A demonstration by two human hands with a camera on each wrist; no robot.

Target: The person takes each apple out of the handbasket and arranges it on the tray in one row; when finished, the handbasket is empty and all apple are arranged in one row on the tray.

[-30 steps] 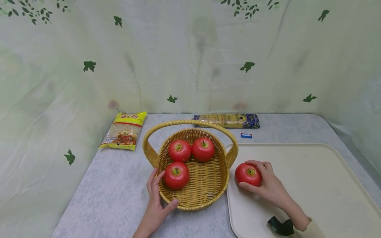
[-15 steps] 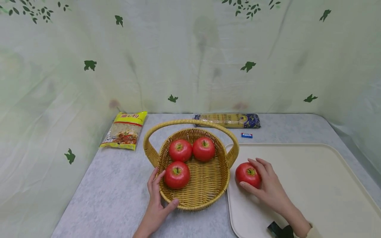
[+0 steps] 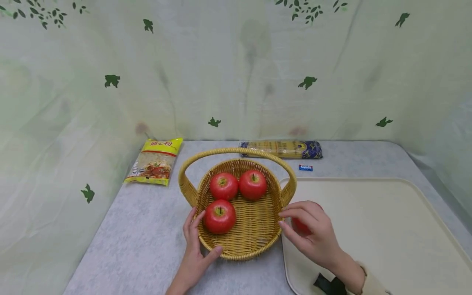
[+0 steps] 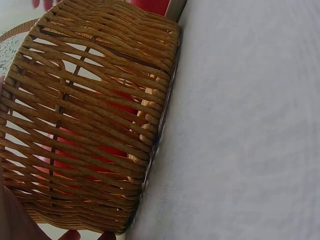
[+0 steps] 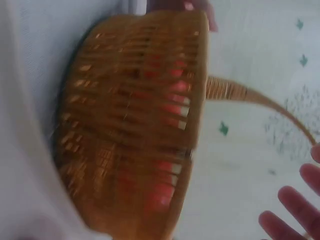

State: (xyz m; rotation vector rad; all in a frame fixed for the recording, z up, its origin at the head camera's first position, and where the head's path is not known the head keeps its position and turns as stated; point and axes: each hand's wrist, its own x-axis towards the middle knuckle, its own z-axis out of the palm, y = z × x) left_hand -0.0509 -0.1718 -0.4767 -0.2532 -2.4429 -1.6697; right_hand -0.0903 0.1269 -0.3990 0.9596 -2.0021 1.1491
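A yellow wicker basket (image 3: 254, 229) with an arched handle stands mid-table, holding three red apples (image 3: 219, 217). My left hand (image 3: 193, 256) holds its front-left rim, thumb and fingers spread along the edge; its woven wall (image 4: 95, 115) fills much of the left wrist view. By the right rim, my right hand (image 3: 313, 233) hovers with nothing in its grasp, fingers extended in the right wrist view. Another red apple (image 3: 300, 227) lies on the beige tray (image 3: 387, 229), mostly hidden behind that hand. The right wrist view is blurred.
A yellow bag of dry food (image 3: 155, 162) lies back left. Behind the basket is a long pack of noodles (image 3: 282, 149), with a small blue-and-red packet (image 3: 305, 167) in front of it. A pale patterned curtain (image 3: 236, 82) hangs behind the table.
My right hand has let go of the apple on the tray and moved left to the basket's right rim. The left hand has stayed on the basket.
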